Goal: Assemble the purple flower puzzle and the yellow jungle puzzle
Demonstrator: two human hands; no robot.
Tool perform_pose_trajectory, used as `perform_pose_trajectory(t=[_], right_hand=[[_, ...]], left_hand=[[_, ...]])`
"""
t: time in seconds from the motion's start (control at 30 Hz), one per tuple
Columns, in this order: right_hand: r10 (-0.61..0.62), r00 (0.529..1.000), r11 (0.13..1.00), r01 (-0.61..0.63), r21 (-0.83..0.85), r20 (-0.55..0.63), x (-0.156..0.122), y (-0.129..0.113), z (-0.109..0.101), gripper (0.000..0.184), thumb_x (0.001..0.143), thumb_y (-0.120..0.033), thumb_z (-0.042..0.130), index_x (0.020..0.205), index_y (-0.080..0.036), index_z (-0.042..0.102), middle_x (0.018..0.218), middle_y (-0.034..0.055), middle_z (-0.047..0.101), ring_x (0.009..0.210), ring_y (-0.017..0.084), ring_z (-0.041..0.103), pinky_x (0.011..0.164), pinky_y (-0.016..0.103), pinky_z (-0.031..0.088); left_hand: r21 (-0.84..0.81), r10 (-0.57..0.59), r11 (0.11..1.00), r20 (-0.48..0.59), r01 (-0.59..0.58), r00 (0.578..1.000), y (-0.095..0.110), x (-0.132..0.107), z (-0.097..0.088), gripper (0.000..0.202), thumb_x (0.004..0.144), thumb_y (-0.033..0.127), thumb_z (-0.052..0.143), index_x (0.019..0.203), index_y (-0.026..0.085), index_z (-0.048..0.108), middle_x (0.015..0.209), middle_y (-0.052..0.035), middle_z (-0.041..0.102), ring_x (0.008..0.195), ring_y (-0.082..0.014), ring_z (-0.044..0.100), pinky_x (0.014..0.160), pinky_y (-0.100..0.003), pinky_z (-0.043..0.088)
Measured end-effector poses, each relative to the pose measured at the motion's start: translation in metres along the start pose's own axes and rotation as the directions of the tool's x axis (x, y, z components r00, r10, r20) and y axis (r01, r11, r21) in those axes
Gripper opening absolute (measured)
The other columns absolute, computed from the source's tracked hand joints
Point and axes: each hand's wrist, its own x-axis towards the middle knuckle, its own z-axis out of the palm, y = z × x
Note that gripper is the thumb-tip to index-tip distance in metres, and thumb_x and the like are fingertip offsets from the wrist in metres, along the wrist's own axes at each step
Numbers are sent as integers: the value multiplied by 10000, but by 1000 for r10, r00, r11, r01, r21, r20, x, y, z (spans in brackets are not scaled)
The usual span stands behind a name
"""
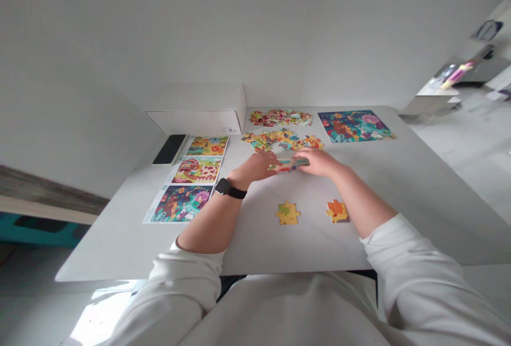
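In the head view, my left hand (261, 166), a dark watch (223, 186) on its wrist, has its fingers closed on the left side of some joined-looking jigsaw puzzle pieces (286, 164). My right hand (319, 163) grips the right side of them, by a greenish part. Whether the pieces are fully locked together is too small to tell. Just beyond my fingers lies a loose pile of yellowish puzzle pieces (279, 137). Nearer to me, a yellow-green puzzle piece (288, 213) and an orange-yellow puzzle piece (337, 211) lie apart on the white table (255, 245).
A reddish pile of puzzle pieces (281, 117) lies at the back. To its right is an assembled dark-blue puzzle (355, 125). A white box (195, 121) stands back left, near a phone (170, 149) and a sheet with three pictures (149, 215). A wall rises behind.
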Motion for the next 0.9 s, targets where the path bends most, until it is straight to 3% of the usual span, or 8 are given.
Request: perform_pose_trajectory(t=[0.17, 0.4, 0.63, 0.9], right_hand=[[119, 988, 992, -115, -47, 94, -2, 5, -7, 432, 830, -201, 866, 1254, -235, 791, 1308, 108, 779, 1224, 289, 722, 1073, 379, 551], [146, 983, 987, -137, -88, 109, -3, 4, -8, 421, 840, -225, 868, 1255, -225, 800, 1314, 120, 769, 1223, 295, 730, 1072, 368, 554], [175, 975, 977, -155, -146, 137, -4, 10, -11, 373, 839, -255, 871, 1210, -245, 828, 1291, 112, 778, 1183, 290, 747, 1029, 347, 570], [205, 969, 970, -182, -162, 135, -4, 7, -14, 385, 818, -249, 901, 1197, -257, 833, 1273, 111, 789, 1151, 291, 757, 992, 344, 579]], left_hand=[[14, -4, 1000, 5, 4, 1000, 2, -1, -2, 324, 1011, 343, 688, 1303, 291, 819, 1349, -94, 755, 1220, -263, 711, 1098, -381, 521], [84, -78, 994, 50, 74, 996, 6, -3, -9, 312, 994, 326, 692, 1274, 267, 815, 1354, -86, 760, 1259, -264, 700, 1116, -360, 522], [136, -212, 970, 62, 202, 975, 13, -9, -18, 332, 942, 303, 745, 1266, 286, 817, 1325, -86, 773, 1232, -296, 717, 1029, -355, 564], [153, -255, 958, 74, 242, 964, 13, -9, -19, 341, 914, 287, 771, 1250, 301, 825, 1287, -85, 782, 1189, -298, 732, 973, -340, 567]])
